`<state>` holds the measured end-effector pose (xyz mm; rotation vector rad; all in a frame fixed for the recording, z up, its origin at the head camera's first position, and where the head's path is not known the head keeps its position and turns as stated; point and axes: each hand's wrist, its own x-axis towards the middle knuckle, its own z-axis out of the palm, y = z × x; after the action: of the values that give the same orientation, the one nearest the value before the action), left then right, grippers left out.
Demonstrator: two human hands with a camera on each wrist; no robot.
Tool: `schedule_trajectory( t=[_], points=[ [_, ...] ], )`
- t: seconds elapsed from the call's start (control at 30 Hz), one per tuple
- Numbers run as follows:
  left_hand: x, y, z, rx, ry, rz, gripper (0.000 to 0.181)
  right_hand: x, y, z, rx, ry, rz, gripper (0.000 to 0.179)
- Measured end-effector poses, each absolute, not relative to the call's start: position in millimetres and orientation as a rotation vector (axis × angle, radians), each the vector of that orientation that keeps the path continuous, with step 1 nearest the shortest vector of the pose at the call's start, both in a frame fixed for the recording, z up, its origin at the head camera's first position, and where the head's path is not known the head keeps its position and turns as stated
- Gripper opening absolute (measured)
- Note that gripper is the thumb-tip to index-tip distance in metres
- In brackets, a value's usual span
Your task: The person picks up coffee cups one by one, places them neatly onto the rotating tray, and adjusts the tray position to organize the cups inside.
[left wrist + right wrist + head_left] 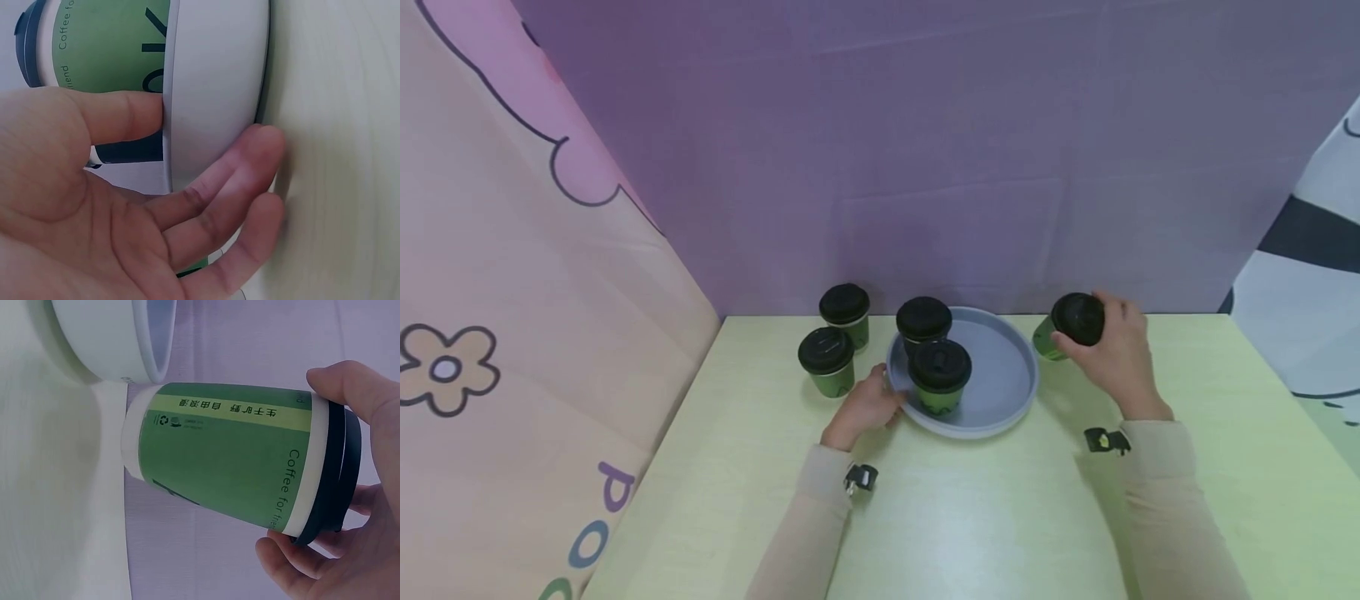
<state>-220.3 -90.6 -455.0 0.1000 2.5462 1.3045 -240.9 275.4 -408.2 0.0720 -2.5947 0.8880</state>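
My left hand [868, 406] holds the round grey tray [1000, 408] at its left edge. In the left wrist view the thumb lies over the rim and the fingers curl against the outer wall near the base. Two green paper coffee cups with black lids stand on the tray, a front cup [939, 379] and a back cup [922, 321]. Right of the tray, my right hand [1116, 354] grips another green coffee cup [225, 456] around its black lid [337, 475]. That cup is tilted, its base toward the tray and close to the tray's wall.
Left of the tray stand two more lidded cups, a nearer one [827, 362] and a farther one [846, 315]. The pale table [970, 517] ends at a purple cloth backdrop [925, 167]. A printed cloth [535, 275] rises along the left side.
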Motion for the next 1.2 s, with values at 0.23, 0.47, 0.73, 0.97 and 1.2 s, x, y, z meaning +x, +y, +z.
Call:
schedule_trajectory(
  t=[0.23, 0.47, 0.73, 0.97, 1.2],
  points=[
    [-222, -91, -456, 0.097, 2.545, 1.328, 0.062, -238, 275, -404, 0.088, -2.572, 0.910, 0.090],
    [-224, -92, -459, 0.089, 2.580, 1.309, 0.060, -235, 275, -401, 0.115, -2.524, 0.914, 0.087],
    [-226, -92, -461, 0.054, 2.611, 1.290, 0.058, -232, 270, -395, 0.153, -2.467, 0.911, 0.086],
    [-226, -92, -462, 0.046, 2.622, 1.304, 0.054, -229, 265, -388, 0.187, -2.470, 0.941, 0.086],
    [-227, -91, -464, 0.030, 2.646, 1.306, 0.052, -228, 262, -383, 0.233, -2.525, 0.948, 0.087]
  ],
)
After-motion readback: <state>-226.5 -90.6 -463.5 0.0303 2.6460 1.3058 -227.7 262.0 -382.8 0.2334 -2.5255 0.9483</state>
